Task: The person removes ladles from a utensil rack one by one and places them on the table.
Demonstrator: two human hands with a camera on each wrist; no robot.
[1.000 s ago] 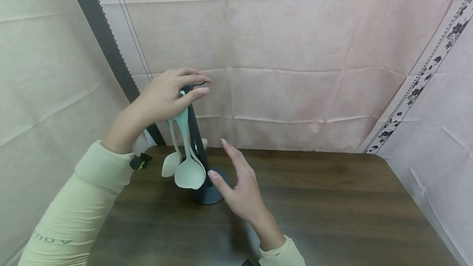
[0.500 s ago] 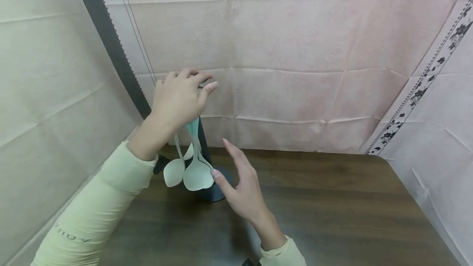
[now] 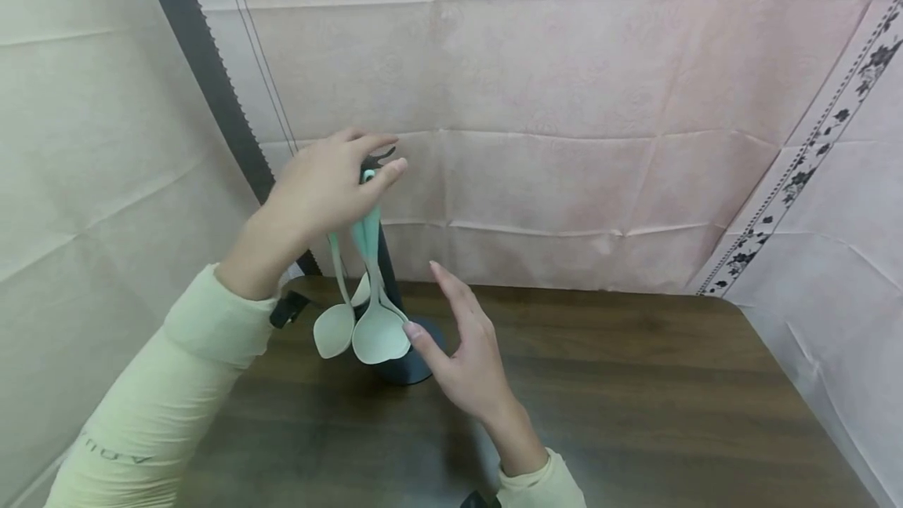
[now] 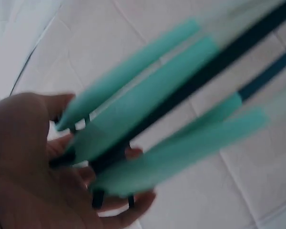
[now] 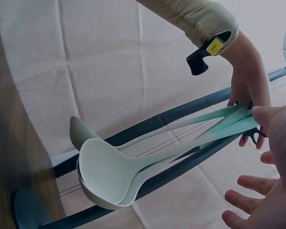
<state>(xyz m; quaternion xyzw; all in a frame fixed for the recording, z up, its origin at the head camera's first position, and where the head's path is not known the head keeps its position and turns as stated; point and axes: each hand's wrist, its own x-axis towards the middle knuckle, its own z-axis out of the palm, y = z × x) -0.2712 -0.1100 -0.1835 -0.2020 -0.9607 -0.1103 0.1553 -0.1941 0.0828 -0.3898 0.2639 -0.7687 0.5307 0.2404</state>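
Note:
Pale utensils with mint-green handles hang from a dark rotating-style rack, its round base on the table. In front hangs a ladle, with another rounded utensil close behind it. Left of them is a utensil with a pointed edge. My left hand is over the rack's top, fingers spread loosely about the hooks; whether it touches them is unclear. Thumb and fingers apart, my right hand stands right of the ladle and holds nothing. The left wrist view is blurred.
The wooden table extends to the right of the rack. A pale cloth backdrop hangs behind it, and another cloth panel is at the left. A dark wrist mount sits at my left cuff.
The hanging utensils shifted right and turned about the rack during the first half second, as my left hand moved right. Since then my left hand has drawn back left; the utensils stay nearly still.

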